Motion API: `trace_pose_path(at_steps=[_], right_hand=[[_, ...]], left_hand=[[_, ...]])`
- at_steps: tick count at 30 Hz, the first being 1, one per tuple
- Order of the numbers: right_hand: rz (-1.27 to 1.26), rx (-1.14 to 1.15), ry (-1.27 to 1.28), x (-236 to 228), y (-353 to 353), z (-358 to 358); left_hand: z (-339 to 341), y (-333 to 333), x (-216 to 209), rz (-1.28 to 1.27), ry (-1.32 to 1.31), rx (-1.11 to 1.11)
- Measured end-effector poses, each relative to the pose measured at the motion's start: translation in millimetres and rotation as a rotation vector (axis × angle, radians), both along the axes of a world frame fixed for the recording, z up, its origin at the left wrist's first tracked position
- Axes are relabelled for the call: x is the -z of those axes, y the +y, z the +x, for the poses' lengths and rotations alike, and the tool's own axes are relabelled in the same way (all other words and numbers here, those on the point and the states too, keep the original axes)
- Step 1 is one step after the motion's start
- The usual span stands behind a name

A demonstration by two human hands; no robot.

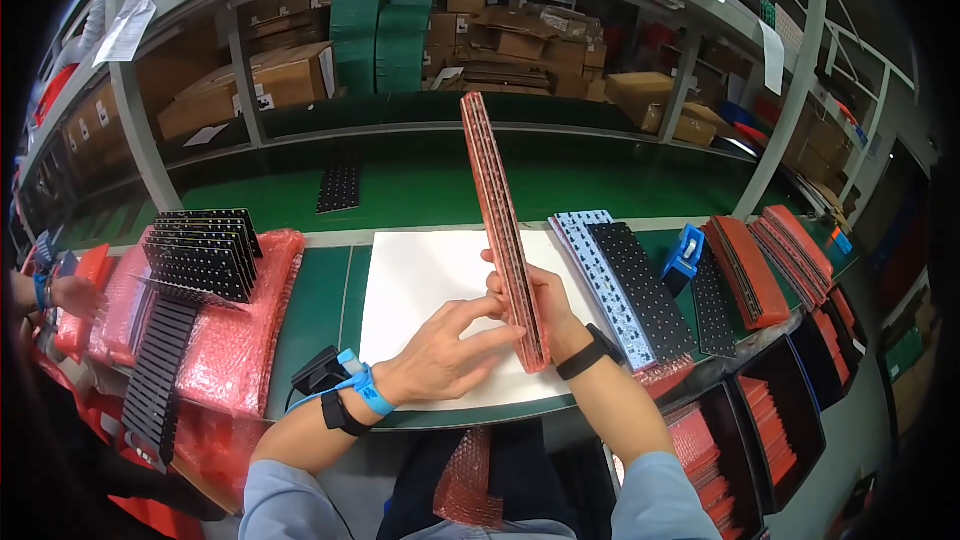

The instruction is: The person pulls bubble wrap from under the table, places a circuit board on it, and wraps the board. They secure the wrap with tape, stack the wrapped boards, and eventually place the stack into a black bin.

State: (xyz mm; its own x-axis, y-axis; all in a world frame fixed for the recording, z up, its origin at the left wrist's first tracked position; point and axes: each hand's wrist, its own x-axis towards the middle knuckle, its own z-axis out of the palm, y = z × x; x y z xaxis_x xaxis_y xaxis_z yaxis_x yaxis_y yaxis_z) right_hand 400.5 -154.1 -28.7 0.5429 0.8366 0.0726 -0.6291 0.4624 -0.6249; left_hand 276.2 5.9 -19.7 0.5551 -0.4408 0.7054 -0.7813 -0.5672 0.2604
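Above the white sheet (420, 285) on the bench, a bundle of thin boards in red bubble wrap (500, 210) stands upright, tilted slightly, its layered narrow edge facing me. My right hand (550, 305) is closed around its lower part from the right; some of those fingers are behind it. From the left, my left hand (440, 352) reaches to the lower end, fingers stretched out, with a fingertip touching the layered edge. A blue band with a clip and a dark strap circle my left wrist, and a dark strap my right.
Black boards (205, 250) stand in a rack at left on red bubble wrap (240, 350). To the right lie a white board (600, 280), black boards (645, 290), a blue tape dispenser (684, 258) and wrapped bundles (745, 270). Another person's hand (80, 295) shows far left.
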Motion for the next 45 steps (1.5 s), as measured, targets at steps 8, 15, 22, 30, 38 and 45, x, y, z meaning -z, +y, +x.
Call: trace_pose_path(at_steps=[8, 15, 22, 30, 38, 45], right_hand=[[0.024, -0.092, -0.029, 18, -1, 13], [-0.051, 0.464, 0.001, -42, -15, -8], [-1.088, 1.101, -1.292, -148, -246, 47], [-2.598, 1.325, -2.103, -82, -378, 112], [-2.664, 0.886, -1.64, -54, -340, 108], [-2.196, 1.305, -1.652, -75, -330, 59]], left_hand=[[-2, 2, -2, 0.025, -0.015, -0.026], [-1, 11, 12, -0.172, -0.073, -0.025], [1, -1, -2, -0.136, 0.008, -0.087], [7, -1, -2, -0.096, 0.115, -0.058], [-7, 9, 4, -0.108, 0.185, -0.173], [32, 24, 6, -0.177, 0.175, -0.234]])
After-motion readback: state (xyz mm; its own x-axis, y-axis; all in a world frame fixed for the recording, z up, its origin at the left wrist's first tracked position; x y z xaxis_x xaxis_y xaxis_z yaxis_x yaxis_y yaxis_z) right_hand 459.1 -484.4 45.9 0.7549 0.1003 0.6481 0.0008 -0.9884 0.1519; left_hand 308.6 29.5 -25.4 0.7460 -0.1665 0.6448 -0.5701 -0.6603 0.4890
